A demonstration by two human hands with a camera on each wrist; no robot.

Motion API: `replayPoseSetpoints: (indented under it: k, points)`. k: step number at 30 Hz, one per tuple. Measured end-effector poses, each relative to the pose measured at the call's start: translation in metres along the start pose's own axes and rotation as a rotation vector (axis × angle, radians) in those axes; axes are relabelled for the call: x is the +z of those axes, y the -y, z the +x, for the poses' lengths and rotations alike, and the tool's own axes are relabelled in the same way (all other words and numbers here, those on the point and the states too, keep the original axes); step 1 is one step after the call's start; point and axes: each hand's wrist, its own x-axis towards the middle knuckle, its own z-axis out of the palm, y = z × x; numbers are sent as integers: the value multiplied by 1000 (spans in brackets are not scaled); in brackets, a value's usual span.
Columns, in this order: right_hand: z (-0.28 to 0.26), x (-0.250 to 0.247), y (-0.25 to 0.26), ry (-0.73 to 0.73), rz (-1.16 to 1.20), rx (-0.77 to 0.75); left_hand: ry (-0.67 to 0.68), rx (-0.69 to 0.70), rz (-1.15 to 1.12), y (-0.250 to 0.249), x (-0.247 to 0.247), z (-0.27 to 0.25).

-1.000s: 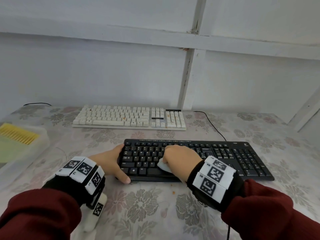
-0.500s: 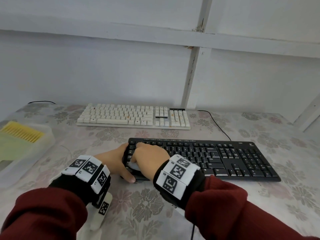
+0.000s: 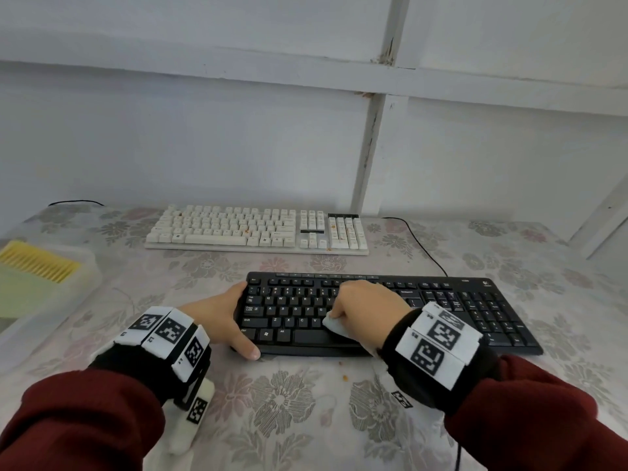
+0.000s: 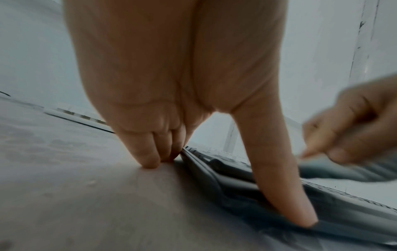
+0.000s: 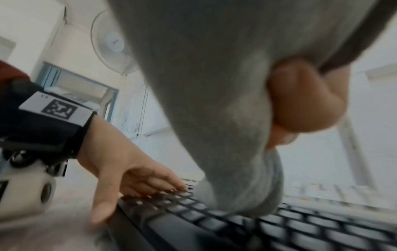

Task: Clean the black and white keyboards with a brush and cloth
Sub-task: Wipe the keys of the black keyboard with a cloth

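The black keyboard (image 3: 458, 311) lies in front of me on the flowered tablecloth. My right hand (image 3: 367, 307) grips a bunched pale grey cloth (image 3: 334, 324) and presses it on the keys near the middle of the letter block; in the right wrist view the cloth (image 5: 214, 105) hangs from my curled fingers onto the black keyboard (image 5: 279, 227). My left hand (image 3: 224, 321) holds the keyboard's left end, thumb along the front corner and fingers at the far left edge; the left wrist view shows its thumb (image 4: 285, 191) on the keyboard's edge. The white keyboard (image 3: 258, 229), speckled with crumbs, sits behind.
A clear plastic box (image 3: 51, 321) with a yellow comb-like brush (image 3: 37, 261) stands at the left table edge. A black cable (image 3: 418, 243) runs from the black keyboard to the wall. Crumbs (image 3: 345, 377) lie on the cloth before the keyboard. The wall (image 3: 238, 147) is close behind.
My right hand with the cloth swept left to the keyboard's left end, then back right to the middle of the letter keys. The left hand stayed on the left end.
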Motion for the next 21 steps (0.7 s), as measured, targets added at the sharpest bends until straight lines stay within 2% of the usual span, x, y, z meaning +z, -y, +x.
replayPoseSetpoints:
  k: [5,10,14,17,21]
  points:
    - [18,-12,48,-35,201,-116,-15,2,34,1,-1,0]
    - [34,8,87,-3,126,-197,-34,7,46,-5,3,0]
    - [23,17,69,-72,152,-166,-15,22,33,-5,2,0]
    - [9,14,46,-43,135,-151,-9,6,19,-2,0,-1]
    - [4,18,16,-52,99,-33,7,7,1,-2,0,-2]
